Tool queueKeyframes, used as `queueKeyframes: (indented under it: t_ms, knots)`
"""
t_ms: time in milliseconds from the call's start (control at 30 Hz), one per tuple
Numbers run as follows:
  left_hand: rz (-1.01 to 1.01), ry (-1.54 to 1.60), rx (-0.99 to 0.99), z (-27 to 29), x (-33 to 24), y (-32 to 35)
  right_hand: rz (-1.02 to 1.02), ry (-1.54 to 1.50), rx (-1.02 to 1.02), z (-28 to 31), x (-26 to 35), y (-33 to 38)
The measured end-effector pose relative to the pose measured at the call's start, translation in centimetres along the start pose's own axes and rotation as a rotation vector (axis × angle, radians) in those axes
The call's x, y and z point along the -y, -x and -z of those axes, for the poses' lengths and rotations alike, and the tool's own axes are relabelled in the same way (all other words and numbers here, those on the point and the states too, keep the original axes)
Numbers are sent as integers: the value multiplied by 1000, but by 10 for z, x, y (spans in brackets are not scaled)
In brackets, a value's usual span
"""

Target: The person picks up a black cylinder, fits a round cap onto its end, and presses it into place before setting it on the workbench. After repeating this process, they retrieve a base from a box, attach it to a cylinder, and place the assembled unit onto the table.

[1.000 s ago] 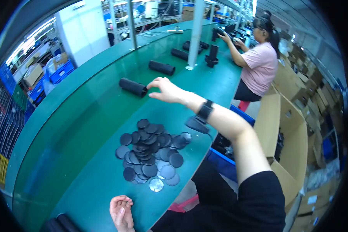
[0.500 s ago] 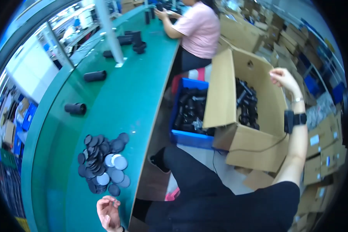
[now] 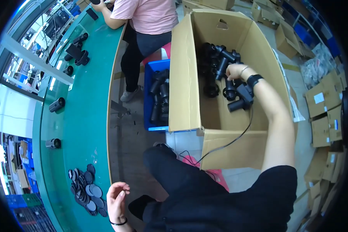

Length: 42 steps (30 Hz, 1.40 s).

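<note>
My right hand (image 3: 237,72) reaches down into a large cardboard box (image 3: 234,149). Its fingers are closed at the end of a black plastic tube (image 3: 229,88) in a heap of similar black parts. A black device (image 3: 245,93) with a cable is strapped at that wrist, partly covering the parts. Over the near edge of the green table hovers my left hand (image 3: 117,199), fingers loosely bent and apart, holding nothing. Close to it on the table lies a pile of thin dark discs (image 3: 83,187), several showing a lighter grey face.
A blue bin (image 3: 147,112) of black parts stands between the box and the green table (image 3: 85,127). Black cylinders (image 3: 57,104) lie along the table's left side, by a metal post (image 3: 38,56). Ahead, a person in a pink shirt (image 3: 149,15) works at the table.
My view has swung right toward the box. My right hand has gone from above the box's right flap down into the parts. The left hand stays near the discs.
</note>
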<state>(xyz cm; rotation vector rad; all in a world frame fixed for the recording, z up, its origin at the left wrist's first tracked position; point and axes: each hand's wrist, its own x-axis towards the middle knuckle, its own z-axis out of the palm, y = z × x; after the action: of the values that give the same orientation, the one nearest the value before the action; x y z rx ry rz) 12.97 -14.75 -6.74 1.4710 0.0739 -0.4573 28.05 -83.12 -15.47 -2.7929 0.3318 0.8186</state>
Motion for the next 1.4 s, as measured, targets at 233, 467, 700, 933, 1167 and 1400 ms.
queueKeyframes:
  t_ms: [233, 467, 700, 933, 1167, 1400]
  knots:
    - [171, 7, -184, -32, 9, -35, -16, 270, 69, -124, 7, -142]
    - [233, -20, -189, -45, 13, -60, -77, 96, -271, -196, 1, -152]
    - [116, -133, 164, -95, -16, -118, 296, -17, -454, -19, 19, 4]
    - [75, 270, 508, -211, -51, -175, 803, -278, -434, 94, 108, 190]
    - [116, 334, 379, -239, -58, -179, 1239, -413, -152, 80, 145, 173]
    - [-9, 389, 151, -134, -37, -163, 17, -4, -374, -84, -121, -25]
